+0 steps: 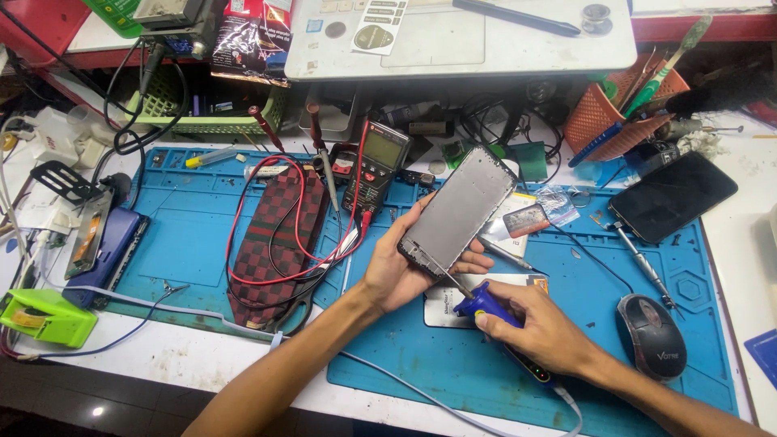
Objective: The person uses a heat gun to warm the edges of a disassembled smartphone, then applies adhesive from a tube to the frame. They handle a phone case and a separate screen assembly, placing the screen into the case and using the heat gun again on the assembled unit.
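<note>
The left hand (401,271) gripped a phone frame (457,212) tilted above the blue mat's (194,235) middle; the right hand (542,328) clasped a blue-handled soldering iron (483,303), tip at its lower edge. A slip could likely scorch the frame or fingers.

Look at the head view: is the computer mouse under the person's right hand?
No: the right hand grips a blue-handled tool, while the mouse lies untouched beside it on the blue mat.
</note>
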